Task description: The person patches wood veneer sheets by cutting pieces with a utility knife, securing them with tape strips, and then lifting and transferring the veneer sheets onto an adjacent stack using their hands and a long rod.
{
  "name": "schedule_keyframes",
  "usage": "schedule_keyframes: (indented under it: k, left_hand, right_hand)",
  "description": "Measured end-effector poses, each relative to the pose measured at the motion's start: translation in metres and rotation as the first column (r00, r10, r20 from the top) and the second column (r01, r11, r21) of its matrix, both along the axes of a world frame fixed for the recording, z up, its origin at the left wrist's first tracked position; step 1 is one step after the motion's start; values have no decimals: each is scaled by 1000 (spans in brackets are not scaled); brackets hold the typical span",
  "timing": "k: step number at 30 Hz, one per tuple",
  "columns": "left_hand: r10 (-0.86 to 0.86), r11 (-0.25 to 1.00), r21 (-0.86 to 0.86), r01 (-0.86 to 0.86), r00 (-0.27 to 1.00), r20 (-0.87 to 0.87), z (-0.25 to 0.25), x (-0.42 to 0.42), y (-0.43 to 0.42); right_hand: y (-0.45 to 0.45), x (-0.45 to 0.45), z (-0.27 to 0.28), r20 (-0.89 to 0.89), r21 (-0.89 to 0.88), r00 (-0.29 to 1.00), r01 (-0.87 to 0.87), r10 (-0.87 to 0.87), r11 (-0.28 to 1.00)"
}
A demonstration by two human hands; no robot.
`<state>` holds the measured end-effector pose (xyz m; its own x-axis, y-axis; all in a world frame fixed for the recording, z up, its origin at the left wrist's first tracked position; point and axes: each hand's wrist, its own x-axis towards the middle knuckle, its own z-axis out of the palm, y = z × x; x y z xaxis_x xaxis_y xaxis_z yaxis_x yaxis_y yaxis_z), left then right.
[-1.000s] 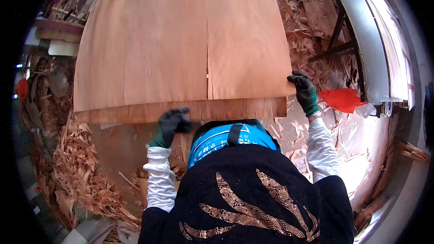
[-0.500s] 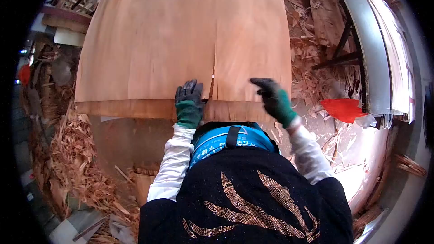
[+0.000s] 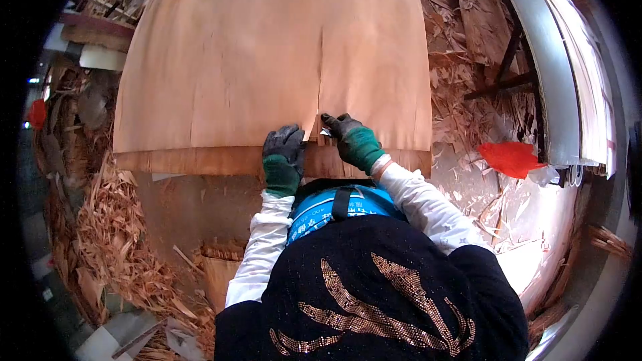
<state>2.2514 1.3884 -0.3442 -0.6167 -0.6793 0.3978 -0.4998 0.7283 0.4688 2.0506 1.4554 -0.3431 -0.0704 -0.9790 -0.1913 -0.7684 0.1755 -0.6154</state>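
Observation:
A large sheet of wood veneer (image 3: 254, 60) lies before me, with a narrow split (image 3: 319, 87) running up from its near edge. My left hand (image 3: 283, 150), in a dark grey and green glove, rests flat on that edge just left of the split, fingers stretched out. On the other side, my right hand (image 3: 354, 139), gloved alike, has its fingers bent together at the split. A small whitish piece (image 3: 326, 132) shows under those fingers; its kind is unclear. Below the top sheet, a darker veneer layer (image 3: 200, 160) sticks out toward me.
Veneer scraps (image 3: 114, 227) heap on the floor at left, and more shreds (image 3: 461, 93) lie at right. A pale metal-edged bench (image 3: 558, 80) with stacked sheets stands far right. A red bag (image 3: 511, 159) lies near its leg.
My right hand has moved left and down onto the veneer beside the split; its pointing finger is now bent. My left hand stays at the edge, shifted very slightly.

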Motion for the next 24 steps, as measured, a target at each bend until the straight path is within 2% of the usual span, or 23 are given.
schedule_keyframes:
  k: [5,8,11,14,15,18,22,24]
  left_hand:
    - [-31,996,-66,54,951,307,-1,-9,6]
    - [-202,965,221,143,941,273,-15,7,-14]
    - [-37,994,110,20,987,154,1,2,-26]
    - [-11,997,-68,27,974,228,-3,-21,-34]
    - [-22,993,-108,54,960,280,-23,-25,-39]
    - [-73,978,-145,150,898,434,-58,-32,-46]
    - [51,969,-217,114,773,632,-83,-49,-42]
    - [40,976,-186,112,749,662,-98,-53,-43]
  right_hand:
    - [1,4,-17,-21,-63,1000,13,-14,998]
    - [-1,2,-15,-85,7,996,-15,15,1000]
    - [-1,2,-12,-88,-7,996,-7,6,1000]
    - [-1,0,-6,-77,-3,997,-33,32,999]
    - [-2,0,-9,-99,4,994,-37,38,999]
    - [-4,2,-15,-147,19,988,-45,47,999]
    - [-7,3,-21,-181,43,981,-63,69,997]
    - [-7,4,-25,-167,37,983,-77,82,996]
